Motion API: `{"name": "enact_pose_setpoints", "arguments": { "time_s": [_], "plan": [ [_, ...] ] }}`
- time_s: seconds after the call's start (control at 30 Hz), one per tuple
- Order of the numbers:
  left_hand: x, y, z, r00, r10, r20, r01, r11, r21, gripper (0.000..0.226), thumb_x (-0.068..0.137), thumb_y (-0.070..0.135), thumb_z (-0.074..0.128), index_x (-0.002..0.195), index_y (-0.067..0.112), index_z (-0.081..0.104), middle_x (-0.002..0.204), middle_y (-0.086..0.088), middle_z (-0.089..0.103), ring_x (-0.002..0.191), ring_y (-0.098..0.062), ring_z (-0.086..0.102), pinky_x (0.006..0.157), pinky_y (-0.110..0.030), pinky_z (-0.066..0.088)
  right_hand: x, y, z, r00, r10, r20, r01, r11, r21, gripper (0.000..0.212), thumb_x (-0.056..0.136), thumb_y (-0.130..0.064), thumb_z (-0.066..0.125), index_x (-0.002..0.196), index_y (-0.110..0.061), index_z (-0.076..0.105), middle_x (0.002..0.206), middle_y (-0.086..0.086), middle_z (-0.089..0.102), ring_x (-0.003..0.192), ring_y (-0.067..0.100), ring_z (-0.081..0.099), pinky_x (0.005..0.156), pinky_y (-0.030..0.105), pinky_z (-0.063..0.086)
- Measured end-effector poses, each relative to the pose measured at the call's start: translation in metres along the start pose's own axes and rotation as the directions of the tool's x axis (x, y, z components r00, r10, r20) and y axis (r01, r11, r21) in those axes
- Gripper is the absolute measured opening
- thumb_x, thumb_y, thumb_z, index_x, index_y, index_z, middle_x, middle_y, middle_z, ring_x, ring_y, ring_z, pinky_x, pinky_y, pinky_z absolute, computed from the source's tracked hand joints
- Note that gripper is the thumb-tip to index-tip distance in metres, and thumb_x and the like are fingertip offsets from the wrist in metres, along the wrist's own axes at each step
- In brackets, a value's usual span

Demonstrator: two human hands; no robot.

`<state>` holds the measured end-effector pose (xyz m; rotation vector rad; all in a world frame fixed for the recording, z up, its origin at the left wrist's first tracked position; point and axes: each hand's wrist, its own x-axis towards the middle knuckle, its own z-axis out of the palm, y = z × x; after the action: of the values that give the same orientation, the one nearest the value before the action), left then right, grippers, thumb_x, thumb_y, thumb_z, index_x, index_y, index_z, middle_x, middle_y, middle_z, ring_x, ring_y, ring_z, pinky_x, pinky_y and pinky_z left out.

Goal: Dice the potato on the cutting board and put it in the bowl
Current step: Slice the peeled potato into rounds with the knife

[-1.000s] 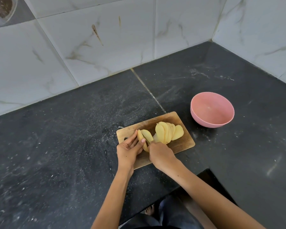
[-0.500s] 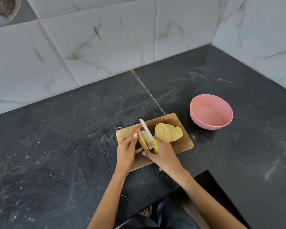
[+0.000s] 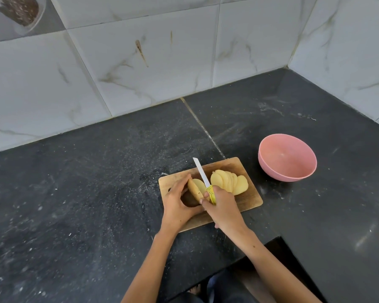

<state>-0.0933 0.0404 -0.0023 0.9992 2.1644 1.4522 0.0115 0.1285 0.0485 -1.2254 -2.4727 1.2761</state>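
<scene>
Left hand [image 3: 176, 205] covering the near end of the potato piece [image 3: 194, 189] and a stretch of cutting board [image 3: 247, 201]. Right hand [image 3: 222, 206] wrapping round the knife [image 3: 202, 176], hiding most of the yellow handle. Blade edge disappearing behind the piece, contact not showing. Fanned slices [image 3: 229, 182] overlapping, count unclear. Jar-like thing [image 3: 20, 12] getting clipped by the top-left edge, contents blurring out.

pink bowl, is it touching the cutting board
Apart. The head view shows a strip of dark counter between the pink bowl and the cutting board's right edge.
</scene>
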Motion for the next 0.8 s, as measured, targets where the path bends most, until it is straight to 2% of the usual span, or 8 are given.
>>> {"name": "enact_pose_setpoints", "arguments": {
  "time_s": [0.17,0.3,0.37,0.47,0.6,0.8],
  "plan": [
    [-0.003,0.002,0.007,0.997,-0.01,-0.071,0.011,1.0,0.02,0.093,0.053,0.055,0.08,0.134,0.017,0.051,0.129,0.012,0.055,0.12,0.0,0.05,0.101,-0.035,0.047,0.001,0.0,-0.001,1.0,-0.013,-0.003,0.012,0.999,-0.052,0.02,0.096,-0.029,0.055,0.111,-0.016,0.051,0.093,-0.006,0.053,0.069,0.009,0.055,0.057,0.017,0.052],
    [-0.004,0.004,0.009,0.993,-0.032,-0.116,0.032,0.999,-0.005,0.088,0.053,0.044,0.087,0.13,0.014,0.055,0.122,0.01,0.06,0.113,0.002,0.055,0.095,-0.03,0.05,-0.005,-0.001,-0.007,0.989,-0.139,-0.046,0.124,0.962,-0.244,0.032,0.101,-0.038,0.037,0.123,-0.016,0.047,0.085,-0.01,0.054,0.062,0.005,0.054,0.054,0.011,0.045],
    [-0.004,0.005,0.009,0.992,-0.032,-0.12,0.032,0.999,-0.004,0.089,0.055,0.046,0.086,0.13,0.012,0.055,0.123,0.009,0.061,0.113,0.0,0.055,0.095,-0.028,0.05,-0.011,0.0,-0.008,0.981,-0.192,-0.015,0.177,0.931,-0.319,0.036,0.103,-0.039,0.028,0.127,-0.018,0.044,0.079,-0.012,0.053,0.061,0.004,0.054,0.053,0.013,0.042],
    [-0.005,0.008,0.009,0.991,-0.033,-0.126,0.032,0.999,-0.015,0.089,0.055,0.05,0.084,0.13,0.011,0.056,0.122,0.007,0.062,0.113,0.0,0.056,0.096,-0.024,0.049,-0.018,0.005,-0.005,0.972,-0.231,0.032,0.222,0.874,-0.431,0.042,0.103,-0.039,0.022,0.136,-0.018,0.037,0.083,-0.011,0.052,0.066,0.005,0.052,0.055,0.015,0.037],
    [-0.005,0.01,0.01,0.991,-0.025,-0.129,0.024,1.0,-0.011,0.079,0.056,0.041,0.087,0.125,0.016,0.058,0.116,0.015,0.06,0.111,0.005,0.054,0.094,-0.019,0.048,-0.018,0.008,-0.003,0.976,-0.21,0.058,0.213,0.862,-0.46,0.042,0.104,-0.039,0.021,0.137,-0.017,0.036,0.085,-0.009,0.052,0.069,0.005,0.052,0.056,0.015,0.037],
    [-0.005,0.011,0.013,0.985,-0.1,-0.141,0.094,0.994,-0.047,0.094,0.051,0.052,0.081,0.131,0.009,0.056,0.121,0.003,0.062,0.113,-0.002,0.056,0.095,-0.026,0.051,-0.018,0.006,-0.003,0.978,-0.202,0.05,0.2,0.853,-0.482,0.039,0.104,-0.039,0.021,0.13,-0.018,0.04,0.084,-0.008,0.053,0.074,0.008,0.06,0.064,0.021,0.046]
  ]
}}
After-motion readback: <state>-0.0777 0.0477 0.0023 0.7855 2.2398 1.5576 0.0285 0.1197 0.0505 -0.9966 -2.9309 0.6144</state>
